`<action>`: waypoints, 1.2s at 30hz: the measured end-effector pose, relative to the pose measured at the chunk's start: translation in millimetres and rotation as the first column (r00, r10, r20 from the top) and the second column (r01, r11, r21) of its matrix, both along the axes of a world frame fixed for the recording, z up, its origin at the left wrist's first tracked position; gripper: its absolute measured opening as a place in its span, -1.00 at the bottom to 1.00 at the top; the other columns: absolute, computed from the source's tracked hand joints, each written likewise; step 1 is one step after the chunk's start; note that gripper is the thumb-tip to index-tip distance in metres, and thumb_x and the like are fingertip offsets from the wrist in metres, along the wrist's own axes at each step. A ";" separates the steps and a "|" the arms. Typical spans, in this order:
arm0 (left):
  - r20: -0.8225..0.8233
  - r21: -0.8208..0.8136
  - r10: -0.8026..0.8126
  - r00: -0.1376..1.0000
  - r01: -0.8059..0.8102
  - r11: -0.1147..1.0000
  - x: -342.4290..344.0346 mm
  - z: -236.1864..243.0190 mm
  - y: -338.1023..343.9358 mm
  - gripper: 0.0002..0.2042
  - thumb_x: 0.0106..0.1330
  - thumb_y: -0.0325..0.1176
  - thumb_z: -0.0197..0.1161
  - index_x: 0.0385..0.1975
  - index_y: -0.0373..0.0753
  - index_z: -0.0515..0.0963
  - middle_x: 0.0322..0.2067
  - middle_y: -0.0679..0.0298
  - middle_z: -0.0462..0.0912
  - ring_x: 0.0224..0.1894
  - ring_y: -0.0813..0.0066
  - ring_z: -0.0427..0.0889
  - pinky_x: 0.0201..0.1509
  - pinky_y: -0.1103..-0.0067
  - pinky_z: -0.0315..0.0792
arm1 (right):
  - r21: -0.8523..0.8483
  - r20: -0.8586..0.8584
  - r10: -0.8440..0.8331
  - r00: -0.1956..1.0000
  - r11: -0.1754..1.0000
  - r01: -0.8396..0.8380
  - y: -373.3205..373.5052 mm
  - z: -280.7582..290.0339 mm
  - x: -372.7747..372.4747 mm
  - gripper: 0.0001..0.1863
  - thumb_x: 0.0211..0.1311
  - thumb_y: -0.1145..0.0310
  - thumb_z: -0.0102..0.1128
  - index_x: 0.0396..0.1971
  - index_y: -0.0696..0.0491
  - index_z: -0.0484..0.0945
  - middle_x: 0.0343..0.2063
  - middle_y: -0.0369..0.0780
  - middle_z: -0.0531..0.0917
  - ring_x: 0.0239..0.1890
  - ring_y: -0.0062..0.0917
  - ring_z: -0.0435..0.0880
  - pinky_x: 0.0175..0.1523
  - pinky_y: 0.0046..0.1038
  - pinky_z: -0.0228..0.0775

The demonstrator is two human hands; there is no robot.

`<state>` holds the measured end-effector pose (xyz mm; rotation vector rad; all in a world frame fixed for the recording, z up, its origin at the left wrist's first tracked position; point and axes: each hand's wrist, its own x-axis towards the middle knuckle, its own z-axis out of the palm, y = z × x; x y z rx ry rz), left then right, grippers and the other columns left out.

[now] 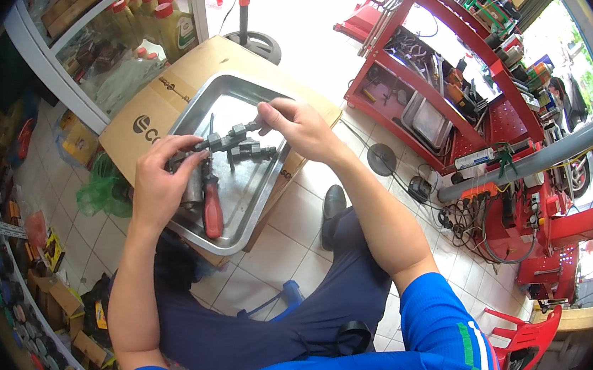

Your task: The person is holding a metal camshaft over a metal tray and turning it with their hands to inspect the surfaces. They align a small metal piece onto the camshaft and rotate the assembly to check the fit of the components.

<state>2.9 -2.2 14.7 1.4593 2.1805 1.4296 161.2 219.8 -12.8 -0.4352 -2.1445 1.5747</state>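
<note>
Both hands are over a shallow metal tray [239, 245]. A dark grey metal part with a stepped, rod-like shape [226, 140] spans between them. My left hand [158, 180] has its thumb and fingers closed around the left end. The fingers of my right hand [296, 126] pinch the right end. Below it in the tray lies a second dark metal part [256, 152]. A screwdriver with a red handle [212, 209] rests near my left hand, its shaft pointing away. Beside it is a grey metal cylinder [192, 193], partly hidden by my left fingers.
The tray sits on a cardboard box [133, 129] in front of my knees. A glass cabinet with bottles [174, 31] stands behind at left. At right is a red tool cart [459, 126] with cables [457, 219] on the floor. A green plastic bag [103, 193] lies left of the box.
</note>
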 end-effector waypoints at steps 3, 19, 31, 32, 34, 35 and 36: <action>0.015 0.004 -0.004 1.000 0.004 1.000 0.4 -1.4 -0.7 -0.79 0.25 -0.50 0.44 -0.14 -0.33 0.71 -0.20 0.23 0.75 -0.18 0.42 0.65 -0.01 0.53 0.49 | 0.095 0.149 0.011 0.989 0.995 -0.025 -6.8 3.8 -0.3 -0.41 0.52 -0.10 0.15 -0.33 0.22 0.70 -0.48 -0.19 0.70 -0.38 -0.59 0.60 -0.21 -0.45 0.44; -0.004 0.003 -0.008 1.000 0.008 1.000 1.0 -0.1 -0.1 -0.79 0.24 -0.51 0.44 -0.14 -0.34 0.71 -0.21 0.24 0.75 -0.19 0.44 0.63 -0.01 0.54 0.50 | -0.036 0.061 0.015 0.998 0.999 -0.013 2.3 2.1 3.2 -0.44 0.49 -0.08 0.21 -0.27 0.24 0.68 -0.38 -0.23 0.73 -0.25 -0.58 0.66 -0.06 -0.44 0.51; 0.005 0.010 -0.003 1.000 0.003 1.000 -0.7 -0.8 -1.6 -0.79 0.24 -0.51 0.43 -0.14 -0.33 0.71 -0.19 0.25 0.76 -0.18 0.42 0.63 0.00 0.54 0.49 | 0.066 0.060 0.106 0.993 0.992 -0.110 0.2 14.5 9.5 -0.65 0.43 0.16 0.36 -0.08 0.17 0.67 -0.18 -0.26 0.74 -0.07 -0.61 0.68 0.13 -0.44 0.52; 0.003 0.009 -0.002 1.000 0.002 1.000 -0.5 -1.0 -1.3 -0.79 0.24 -0.51 0.43 -0.13 -0.33 0.71 -0.19 0.24 0.76 -0.18 0.42 0.64 0.00 0.54 0.49 | 0.103 0.100 0.067 0.993 0.992 -0.077 -1.1 16.6 9.1 -0.65 0.44 0.15 0.35 -0.09 0.17 0.68 -0.19 -0.26 0.74 -0.08 -0.61 0.68 0.11 -0.45 0.52; -0.001 0.007 -0.001 1.000 0.001 1.000 -0.1 -1.4 -1.2 -0.79 0.24 -0.51 0.44 -0.13 -0.33 0.72 -0.18 0.24 0.76 -0.16 0.42 0.64 0.00 0.54 0.49 | 0.094 0.159 0.013 0.987 0.995 -0.028 -2.3 14.6 6.6 -0.62 0.44 0.12 0.33 -0.13 0.20 0.68 -0.24 -0.23 0.75 -0.13 -0.59 0.68 0.06 -0.45 0.52; -0.003 0.010 -0.005 1.000 0.005 1.000 0.4 -1.2 -0.7 -0.79 0.24 -0.51 0.44 -0.12 -0.33 0.72 -0.18 0.24 0.77 -0.16 0.43 0.65 0.01 0.54 0.49 | 0.045 0.180 0.001 0.984 0.999 -0.010 -2.9 10.9 3.4 -0.60 0.44 0.10 0.33 -0.18 0.22 0.68 -0.27 -0.20 0.75 -0.17 -0.56 0.69 0.04 -0.44 0.53; -0.005 0.014 -0.008 1.000 0.008 1.000 1.2 -0.5 -0.1 -0.78 0.24 -0.51 0.44 -0.12 -0.32 0.72 -0.18 0.23 0.77 -0.16 0.43 0.65 0.01 0.54 0.49 | -0.004 0.202 -0.010 0.979 1.000 0.010 -3.0 9.2 2.1 -0.57 0.43 0.08 0.33 -0.22 0.24 0.68 -0.30 -0.17 0.75 -0.21 -0.54 0.69 0.01 -0.43 0.53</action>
